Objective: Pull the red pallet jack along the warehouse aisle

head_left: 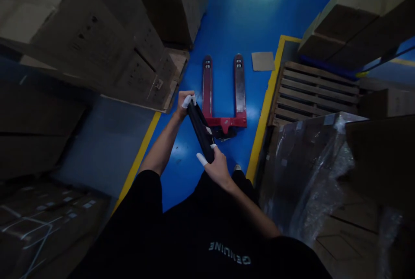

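A red pallet jack (225,121) stands on the blue floor ahead of me, its two forks pointing away and bearing nothing. Its black handle (201,134) slants across in front of my body. At the handle's upper left end, my left hand (184,103) is closed around it, with white covers on some fingertips. My right hand (218,166) grips the lower right end, close to my body; white covers show on its thumb and a fingertip. The lower part of the handle's shaft is mostly hidden behind the grip.
Stacked cartons (106,41) on a wooden pallet (177,76) line the left side. To the right lie a slatted pallet (314,93) and film-wrapped cartons (301,162). A flat cardboard piece (263,61) rests beside the right fork. Yellow lines (264,110) border the blue aisle.
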Motion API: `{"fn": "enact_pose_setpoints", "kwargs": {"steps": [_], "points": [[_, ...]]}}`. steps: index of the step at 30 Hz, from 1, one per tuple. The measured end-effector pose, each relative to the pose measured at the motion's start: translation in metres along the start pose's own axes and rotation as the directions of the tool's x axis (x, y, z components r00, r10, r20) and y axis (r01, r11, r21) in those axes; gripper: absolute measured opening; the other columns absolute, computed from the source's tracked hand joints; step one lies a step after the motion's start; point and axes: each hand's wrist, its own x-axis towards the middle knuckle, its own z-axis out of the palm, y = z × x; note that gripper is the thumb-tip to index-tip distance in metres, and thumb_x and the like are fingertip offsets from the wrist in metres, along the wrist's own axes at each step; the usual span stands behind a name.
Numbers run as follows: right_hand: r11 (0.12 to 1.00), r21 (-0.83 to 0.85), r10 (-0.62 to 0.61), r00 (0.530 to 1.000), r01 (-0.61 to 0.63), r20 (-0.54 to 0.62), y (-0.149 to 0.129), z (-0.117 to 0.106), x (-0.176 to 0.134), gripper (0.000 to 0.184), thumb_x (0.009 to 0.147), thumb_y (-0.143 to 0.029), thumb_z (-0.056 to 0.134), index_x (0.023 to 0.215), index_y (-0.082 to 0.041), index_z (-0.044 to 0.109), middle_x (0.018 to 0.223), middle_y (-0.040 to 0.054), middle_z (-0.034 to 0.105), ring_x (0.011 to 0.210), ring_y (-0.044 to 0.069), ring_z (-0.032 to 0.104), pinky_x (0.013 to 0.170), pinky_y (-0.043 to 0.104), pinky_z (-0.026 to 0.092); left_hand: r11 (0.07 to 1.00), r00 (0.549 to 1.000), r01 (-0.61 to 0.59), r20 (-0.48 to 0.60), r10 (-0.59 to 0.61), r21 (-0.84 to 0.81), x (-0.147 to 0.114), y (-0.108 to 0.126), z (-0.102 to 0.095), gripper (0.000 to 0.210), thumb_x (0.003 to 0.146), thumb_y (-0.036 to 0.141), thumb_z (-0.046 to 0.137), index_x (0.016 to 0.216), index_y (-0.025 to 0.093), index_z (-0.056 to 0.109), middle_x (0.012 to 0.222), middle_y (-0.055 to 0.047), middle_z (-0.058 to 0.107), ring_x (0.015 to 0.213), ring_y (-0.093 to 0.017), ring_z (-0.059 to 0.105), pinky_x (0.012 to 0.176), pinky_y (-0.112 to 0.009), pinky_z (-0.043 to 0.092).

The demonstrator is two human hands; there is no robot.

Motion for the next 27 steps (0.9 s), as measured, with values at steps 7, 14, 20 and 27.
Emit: {"fn": "enact_pose_setpoints", "kwargs": {"steps": [7,14,20,27], "points": [[0.989,0.118,0.083,0.996,-0.086,0.033,0.016,-0.001,-0.016,0.048,0.095,-0.068,0.084,0.117,-0.028,0.07,0.108,0.0034,0.087,0.1,0.029,0.085,0.096,0.047,0.068,0.999,0.996,-0.034,-0.081,0.034,-0.005,-0.016,0.004,0.013,0.089,0.106,0.096,0.047,0.057,0.024,0.066,0.051,-0.007,0.058,0.047,-0.02,0.052,0.054,-0.038,0.033],[0.983,0.169,0.046,0.985,-0.074,0.167,0.026,-0.002,-0.03,0.044,0.1,-0.064,0.083,0.127,-0.031,0.07,0.124,0.0024,0.088,0.117,0.029,0.087,0.107,0.049,0.071,0.998,0.989,-0.008,-0.147,0.016,0.054,-0.046,0.026,0.001,0.087,0.105,0.094,0.048,0.057,0.024,0.069,0.051,-0.008,0.058,0.049,-0.021,0.053,0.056,-0.04,0.035],[0.987,0.15,0.024,0.981,-0.054,0.191,0.03,0.008,-0.041,0.043,0.099,-0.064,0.083,0.127,-0.033,0.07,0.129,0.0038,0.088,0.125,0.032,0.085,0.113,0.052,0.07,0.989,0.983,0.067,-0.179,-0.043,0.13,-0.069,0.048,-0.014,0.09,0.1,0.099,0.048,0.054,0.024,0.066,0.051,-0.008,0.057,0.05,-0.02,0.053,0.058,-0.04,0.037],[0.976,-0.192,-0.059,0.977,0.099,0.206,0.038,0.0,-0.058,0.042,0.099,-0.073,0.082,0.109,-0.033,0.075,0.095,-0.0038,0.086,0.091,0.03,0.083,0.088,0.042,0.067,0.972,0.956,0.118,-0.289,-0.055,0.205,-0.146,0.065,-0.049,0.087,0.105,0.095,0.052,0.059,0.022,0.062,0.052,-0.003,0.056,0.049,-0.015,0.049,0.056,-0.038,0.035]]}}
